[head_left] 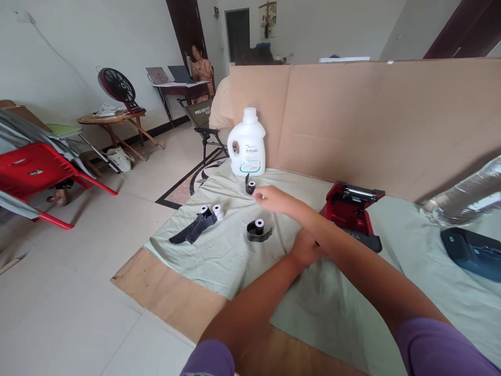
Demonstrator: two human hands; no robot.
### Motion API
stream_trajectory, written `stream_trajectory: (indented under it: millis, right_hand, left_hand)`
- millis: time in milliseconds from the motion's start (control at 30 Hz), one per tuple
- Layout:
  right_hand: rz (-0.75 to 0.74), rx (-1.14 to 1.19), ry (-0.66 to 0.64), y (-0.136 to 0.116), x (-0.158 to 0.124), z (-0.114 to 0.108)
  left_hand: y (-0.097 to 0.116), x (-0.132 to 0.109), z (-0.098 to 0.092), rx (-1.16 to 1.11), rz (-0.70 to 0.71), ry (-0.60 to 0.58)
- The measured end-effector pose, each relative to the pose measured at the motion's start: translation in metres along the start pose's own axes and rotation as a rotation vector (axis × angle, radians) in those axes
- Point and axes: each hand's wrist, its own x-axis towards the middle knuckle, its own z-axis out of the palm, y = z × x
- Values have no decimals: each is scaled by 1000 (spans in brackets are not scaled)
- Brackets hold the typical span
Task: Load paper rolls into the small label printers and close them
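My right hand stretches across my left forearm with its fingers curled together. Its fingertips are beside a small black-and-white roll with a dark strip; whether they touch it, or hold something small, I cannot make out. My left hand is low at the near left side of a red device with its lid open, and its fingers are mostly hidden behind my right forearm. Another roll stands inside a curled black strip. To the left, a black roll and a white roll stand by a long black strip.
A white detergent jug stands at the back of the cloth, beside a tall cardboard sheet. At right are a dark blue device and a silvery wrapped bundle. A person sits far behind.
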Motion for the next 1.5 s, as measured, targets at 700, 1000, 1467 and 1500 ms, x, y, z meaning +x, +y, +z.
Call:
stream_trajectory:
  millis: [700, 1000, 1467, 1500]
  right_hand:
    - [-24, 1114, 359, 53, -199, -45]
    - [268, 747, 525, 121, -217, -59]
    - [563, -22, 489, 128, -215, -43]
    - [561, -7, 476, 133, -214, -43]
  left_hand:
    - [10, -10, 0, 276, 6, 279]
    - [48, 0, 1, 608, 435, 109]
    - [67, 11, 9, 744, 539, -9]
    - [67, 12, 9, 742, 538, -9]
